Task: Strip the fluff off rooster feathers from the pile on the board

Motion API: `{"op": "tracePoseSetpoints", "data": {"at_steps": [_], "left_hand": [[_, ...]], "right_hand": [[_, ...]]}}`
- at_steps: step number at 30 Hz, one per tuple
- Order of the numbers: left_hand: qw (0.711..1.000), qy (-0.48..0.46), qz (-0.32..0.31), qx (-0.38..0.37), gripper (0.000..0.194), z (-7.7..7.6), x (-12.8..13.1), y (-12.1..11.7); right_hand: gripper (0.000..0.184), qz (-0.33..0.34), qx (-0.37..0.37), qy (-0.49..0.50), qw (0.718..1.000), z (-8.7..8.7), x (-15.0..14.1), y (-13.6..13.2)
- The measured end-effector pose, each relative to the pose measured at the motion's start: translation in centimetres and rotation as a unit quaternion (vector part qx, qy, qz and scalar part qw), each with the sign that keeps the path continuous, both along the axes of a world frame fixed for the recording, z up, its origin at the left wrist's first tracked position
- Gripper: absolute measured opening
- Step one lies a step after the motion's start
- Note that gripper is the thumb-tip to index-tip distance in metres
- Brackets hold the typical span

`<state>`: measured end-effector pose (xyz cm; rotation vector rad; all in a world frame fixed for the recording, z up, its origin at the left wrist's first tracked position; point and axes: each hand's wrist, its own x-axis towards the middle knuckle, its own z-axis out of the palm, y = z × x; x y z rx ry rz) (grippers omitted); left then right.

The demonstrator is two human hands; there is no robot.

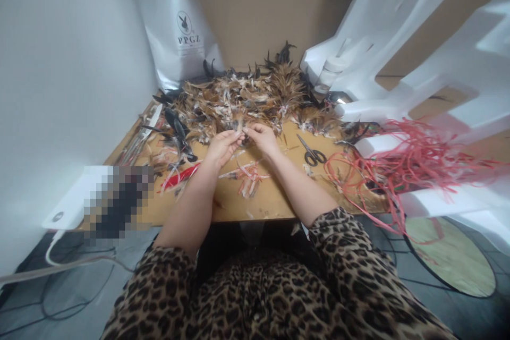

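My left hand and my right hand meet over the middle of the table, fingertips almost touching. Between them stands a small brown feather, its pale lower end pinched by my left fingers. My right thumb and fingertips are closed at the same spot; whether they grip the feather or something thin on it is too small to tell. Right behind the hands spreads a large heap of brown feathers. Below the hands lies a small bunch of pale and reddish strips.
Black-handled scissors lie right of my hands. Red plastic ribbon strands spill over the table's right edge near white foam pieces. A silver bag stands behind on the left. A white power bank with a cable sits at left.
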<state>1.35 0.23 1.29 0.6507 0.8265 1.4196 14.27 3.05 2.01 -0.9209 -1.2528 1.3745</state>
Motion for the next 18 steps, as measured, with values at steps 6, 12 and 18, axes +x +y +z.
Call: {"op": "tracePoseSetpoints", "data": {"at_steps": [6,12,18], "left_hand": [[0.998,0.015,-0.042,-0.04,0.005,-0.1,-0.5,-0.2],[0.995,0.034,-0.074,-0.058,0.006,-0.3,-0.7,-0.1],[0.993,0.061,-0.09,-0.053,0.013,-0.4,-0.7,-0.1]], "right_hand": [[0.033,0.02,-0.012,0.01,1.0,0.5,1.0,0.5],[0.033,0.037,0.02,-0.031,0.999,0.3,1.2,0.7],[0.029,0.033,0.058,-0.061,0.996,0.1,1.2,0.7]]}}
